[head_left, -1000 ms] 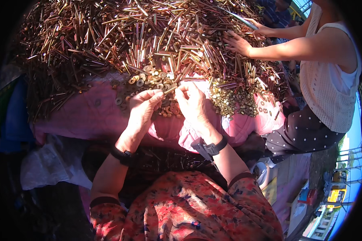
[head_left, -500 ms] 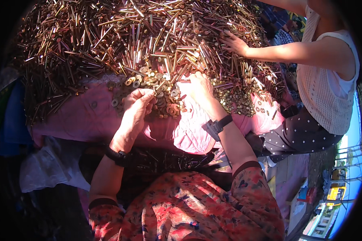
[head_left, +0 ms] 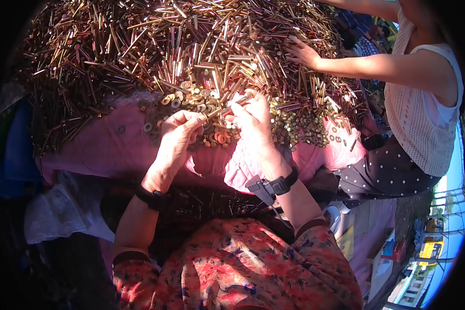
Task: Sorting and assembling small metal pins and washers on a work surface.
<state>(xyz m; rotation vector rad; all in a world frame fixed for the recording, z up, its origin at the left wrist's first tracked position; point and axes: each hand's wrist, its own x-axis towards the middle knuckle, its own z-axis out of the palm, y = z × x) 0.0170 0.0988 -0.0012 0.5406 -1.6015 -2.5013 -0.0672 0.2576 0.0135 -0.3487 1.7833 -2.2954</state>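
My left hand (head_left: 175, 135) is closed in a pinch on a slim brass-coloured bolt (head_left: 213, 114) that points up and to the right. Close beside it, my right hand (head_left: 256, 126) grips a metal tube (head_left: 236, 105) between thumb and fingers. The tube's lower end lies near the bolt's tip; I cannot tell whether they touch. Under and behind my hands lie loose washers (head_left: 176, 103) on pink cloth (head_left: 93, 147). A heap of small brass-coloured nuts (head_left: 299, 124) is to the right of my right hand.
A big pile of metal tubes and rods (head_left: 139, 51) covers the far side. At the right, another person's hand (head_left: 301, 53) rests on the pile. A few washers (head_left: 338, 138) lie at the right edge of the cloth. A clear plastic bag (head_left: 62, 209) hangs at the lower left.
My right hand has drawn back from the pile toward my left hand, and a metal tube now shows in its fingers. My left hand has hardly moved.
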